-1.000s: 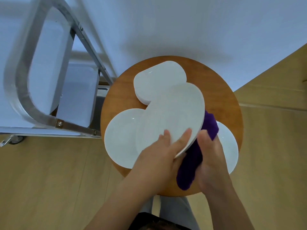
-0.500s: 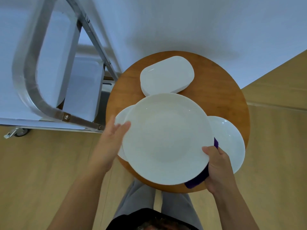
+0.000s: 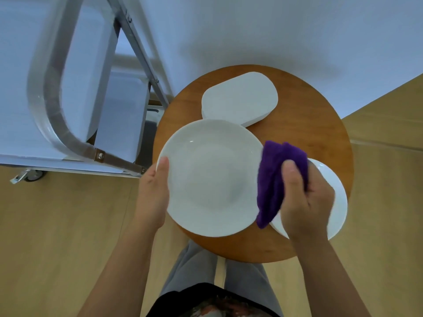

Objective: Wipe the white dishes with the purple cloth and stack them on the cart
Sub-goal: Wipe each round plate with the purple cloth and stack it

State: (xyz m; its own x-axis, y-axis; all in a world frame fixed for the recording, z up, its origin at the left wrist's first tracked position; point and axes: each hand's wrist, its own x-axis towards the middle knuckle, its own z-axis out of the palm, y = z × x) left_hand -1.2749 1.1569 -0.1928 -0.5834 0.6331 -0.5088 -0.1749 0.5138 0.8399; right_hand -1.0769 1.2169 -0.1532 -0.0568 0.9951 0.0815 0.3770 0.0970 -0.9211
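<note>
Head view: three white dishes visible. Round plate (image 3: 210, 177), glossy, face up, held over wooden table (image 3: 304, 124) by left hand (image 3: 153, 195) gripping its rim. Right hand (image 3: 304, 202) clutches bunched purple cloth (image 3: 274, 177) at plate's right edge. Second round plate (image 3: 336, 202) and oblong dish (image 3: 240, 97) on table. Cart (image 3: 68, 88) left.

I see a round white plate (image 3: 210, 177) face up over the table, the bunched purple cloth (image 3: 274, 177) at its right rim. Another round plate (image 3: 336, 202) and a rounded-rectangular dish (image 3: 240, 97) lie on the table; the cart (image 3: 68, 88) stands left.
</note>
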